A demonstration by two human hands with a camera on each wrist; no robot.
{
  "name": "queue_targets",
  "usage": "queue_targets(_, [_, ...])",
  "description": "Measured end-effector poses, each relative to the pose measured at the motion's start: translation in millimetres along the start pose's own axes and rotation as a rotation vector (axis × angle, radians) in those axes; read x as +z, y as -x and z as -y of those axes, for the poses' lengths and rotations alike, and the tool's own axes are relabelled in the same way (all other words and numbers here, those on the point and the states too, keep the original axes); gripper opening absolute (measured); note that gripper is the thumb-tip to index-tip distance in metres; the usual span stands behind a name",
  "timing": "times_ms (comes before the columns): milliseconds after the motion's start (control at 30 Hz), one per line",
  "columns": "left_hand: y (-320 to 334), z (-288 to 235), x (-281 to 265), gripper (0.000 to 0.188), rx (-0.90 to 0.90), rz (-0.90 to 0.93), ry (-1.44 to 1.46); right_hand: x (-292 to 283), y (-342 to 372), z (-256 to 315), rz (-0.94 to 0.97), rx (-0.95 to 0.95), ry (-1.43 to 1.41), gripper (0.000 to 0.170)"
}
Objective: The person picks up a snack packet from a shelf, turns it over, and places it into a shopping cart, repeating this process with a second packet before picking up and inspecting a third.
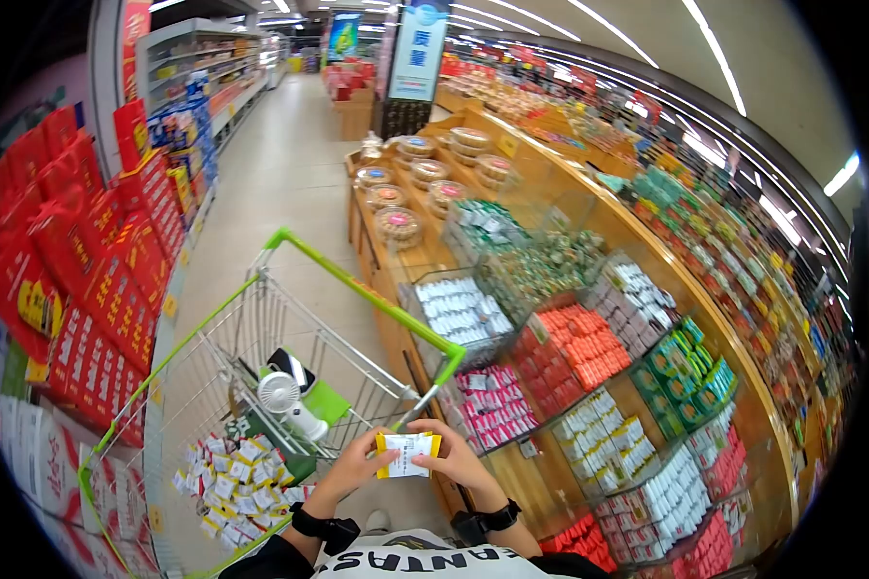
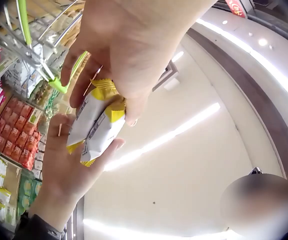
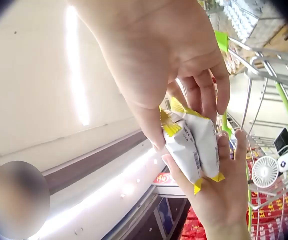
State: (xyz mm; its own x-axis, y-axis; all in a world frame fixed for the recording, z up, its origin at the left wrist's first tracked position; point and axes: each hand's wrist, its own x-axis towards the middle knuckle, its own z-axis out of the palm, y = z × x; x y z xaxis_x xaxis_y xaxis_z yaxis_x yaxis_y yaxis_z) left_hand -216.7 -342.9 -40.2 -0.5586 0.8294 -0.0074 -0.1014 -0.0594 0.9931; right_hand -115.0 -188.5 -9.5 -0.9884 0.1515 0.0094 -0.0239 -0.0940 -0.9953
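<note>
left hand [image 1: 355, 460] and right hand [image 1: 461, 460] pinch two packets [image 2: 97, 123] between them, near the cart [image 1: 369, 293]. they look light, slick and perhaps crushable; best gripped gently by the crimped yellow ends [image 3: 171, 128].

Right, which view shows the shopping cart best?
The head view: it shows most of the shopping cart, with the white fan and heap of small packets inside. The left wrist view catches only some frame at upper left; the right wrist view shows part along its right side, fan included.
</note>
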Motion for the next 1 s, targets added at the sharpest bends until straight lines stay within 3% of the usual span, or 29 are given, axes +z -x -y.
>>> queue_targets(167, [28.5,11.9,-41.3,0.026,0.022,-0.144,0.042,31.9,-34.5,-15.2,0.184,0.094,-0.035,0.044])
queue_targets(333, [69.4,-7.6,-60.3,0.025,-0.069,-0.345,0.013,66.1,-60.4,-23.3,0.357,0.083,0.031,0.041])
queue_targets(433, [89.3,9.7,-71.7,0.025,-0.019,-0.476,-0.017,86.5,-72.3,-22.4,0.478,0.084,0.035,0.041])
queue_targets(467, [93.9,4.0,-69.7,0.024,0.083,-0.509,0.0,92.5,-74.6,-20.1,0.515,0.102,0.044,0.041])
queue_targets(633, [122.9,4.7,-68.9,0.023,0.013,-0.669,-0.001,116.5,-85.7,-23.3,0.669,0.125,0.033,0.04])
queue_targets(700, [131.3,11.2,-65.8,0.022,0.109,-0.745,0.009,124.3,-90.4,-25.1,0.753,0.139,0.008,0.04])
queue_targets(900, [156.4,-0.8,-46.9,0.024,0.048,-1.028,0.02,152.6,-101.8,-39.7,0.97,0.247,0.036,0.038])
queue_targets(1000, [164.1,10.0,-42.0,0.023,-0.02,-1.18,-0.13,164.4,-102.5,-61.3,0.959,0.113,0.111,0.041])
